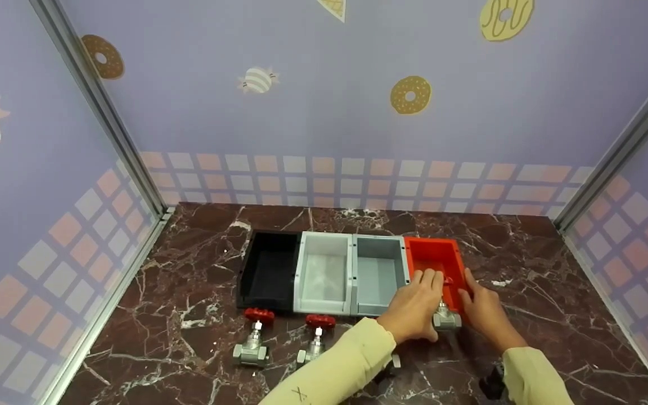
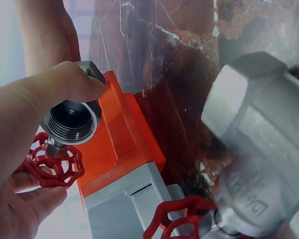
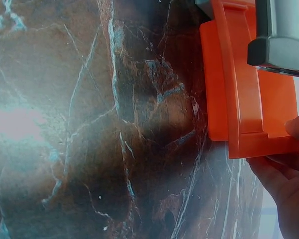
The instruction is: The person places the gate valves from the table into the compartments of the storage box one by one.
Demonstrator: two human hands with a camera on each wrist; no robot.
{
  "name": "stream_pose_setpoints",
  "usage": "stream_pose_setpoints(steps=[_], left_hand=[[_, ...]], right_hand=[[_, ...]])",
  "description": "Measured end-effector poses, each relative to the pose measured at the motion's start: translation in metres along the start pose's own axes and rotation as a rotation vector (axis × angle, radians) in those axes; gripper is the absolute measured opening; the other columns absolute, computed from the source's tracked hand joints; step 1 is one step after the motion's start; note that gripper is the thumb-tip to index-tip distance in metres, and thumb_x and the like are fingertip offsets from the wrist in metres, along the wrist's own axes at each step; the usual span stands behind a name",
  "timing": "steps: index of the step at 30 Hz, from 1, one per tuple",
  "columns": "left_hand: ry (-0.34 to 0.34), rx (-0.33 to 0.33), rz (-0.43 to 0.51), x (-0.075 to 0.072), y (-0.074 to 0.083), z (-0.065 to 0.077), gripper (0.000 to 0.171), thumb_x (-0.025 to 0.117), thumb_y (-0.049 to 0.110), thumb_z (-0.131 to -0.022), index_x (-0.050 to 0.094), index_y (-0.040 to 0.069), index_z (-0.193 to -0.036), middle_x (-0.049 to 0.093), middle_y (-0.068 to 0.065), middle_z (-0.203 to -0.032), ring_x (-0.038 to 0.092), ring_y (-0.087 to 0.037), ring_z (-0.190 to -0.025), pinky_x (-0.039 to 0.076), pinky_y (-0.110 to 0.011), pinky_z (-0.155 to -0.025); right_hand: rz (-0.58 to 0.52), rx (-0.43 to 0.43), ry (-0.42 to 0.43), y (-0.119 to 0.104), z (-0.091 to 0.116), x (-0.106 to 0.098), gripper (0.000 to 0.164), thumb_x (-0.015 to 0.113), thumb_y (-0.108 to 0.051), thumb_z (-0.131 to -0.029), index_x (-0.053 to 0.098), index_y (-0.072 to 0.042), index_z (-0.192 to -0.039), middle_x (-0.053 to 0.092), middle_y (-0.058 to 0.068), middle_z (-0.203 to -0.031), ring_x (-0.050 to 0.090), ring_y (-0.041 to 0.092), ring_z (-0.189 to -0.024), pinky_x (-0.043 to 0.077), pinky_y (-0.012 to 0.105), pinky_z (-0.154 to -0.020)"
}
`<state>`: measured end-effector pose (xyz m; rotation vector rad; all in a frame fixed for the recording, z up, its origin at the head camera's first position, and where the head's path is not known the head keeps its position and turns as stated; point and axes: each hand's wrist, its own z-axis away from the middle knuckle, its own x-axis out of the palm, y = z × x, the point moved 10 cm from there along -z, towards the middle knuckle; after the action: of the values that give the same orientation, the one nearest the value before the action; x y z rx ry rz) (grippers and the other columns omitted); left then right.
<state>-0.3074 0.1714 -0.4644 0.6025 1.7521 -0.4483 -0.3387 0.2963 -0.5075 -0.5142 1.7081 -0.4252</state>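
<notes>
Silver metal valve with red spoked handwheel (image 1: 446,322): being held at the front of the open red plastic bin (image 1: 435,253), left hand (image 1: 415,306) fingers gripping. Right hand (image 1: 487,309): fingers pinching the bin's side wall. Handling advice: keeping bin braced, valve body clearing the front lip.

Bright, even light in the head view, white glare on the shiny table (image 3: 17,124) well apart from the right hand (image 3: 291,196), blurry close-up tap (image 2: 261,134) across from the left hand (image 2: 12,137)
</notes>
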Motion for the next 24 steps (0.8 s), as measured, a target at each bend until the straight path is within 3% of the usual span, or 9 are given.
stream_pose_setpoints(steps=[9, 16, 24], left_hand=[[-0.016, -0.022, 0.003, -0.001, -0.004, -0.007, 0.104, 0.093, 0.05, -0.042, 0.041, 0.014, -0.125, 0.046, 0.004, -0.111, 0.046, -0.012, -0.098, 0.052, -0.019, -0.07], [-0.03, -0.013, -0.019, 0.003, -0.004, -0.01, 0.107, 0.092, 0.052, -0.044, 0.041, 0.013, -0.129, 0.047, 0.003, -0.114, 0.047, -0.012, -0.1, 0.052, -0.02, -0.076], [0.0, -0.035, -0.039, 0.005, -0.01, -0.014, 0.105, 0.091, 0.053, -0.043, 0.042, 0.013, -0.126, 0.048, 0.002, -0.113, 0.05, -0.013, -0.102, 0.053, -0.02, -0.076]], right_hand=[[-0.006, -0.025, 0.009, -0.001, 0.001, -0.001, 0.055, 0.054, -0.007, -0.096, 0.034, 0.008, -0.144, 0.057, 0.039, -0.117, 0.064, 0.045, -0.098, 0.048, 0.056, -0.083], [-0.004, -0.032, 0.02, -0.001, 0.001, -0.001, 0.054, 0.054, -0.007, -0.096, 0.035, 0.008, -0.144, 0.058, 0.039, -0.117, 0.064, 0.046, -0.098, 0.049, 0.057, -0.084], [0.0, -0.007, -0.023, 0.001, 0.001, 0.003, 0.055, 0.053, -0.008, -0.097, 0.032, 0.007, -0.146, 0.055, 0.038, -0.122, 0.062, 0.045, -0.104, 0.049, 0.056, -0.086]])
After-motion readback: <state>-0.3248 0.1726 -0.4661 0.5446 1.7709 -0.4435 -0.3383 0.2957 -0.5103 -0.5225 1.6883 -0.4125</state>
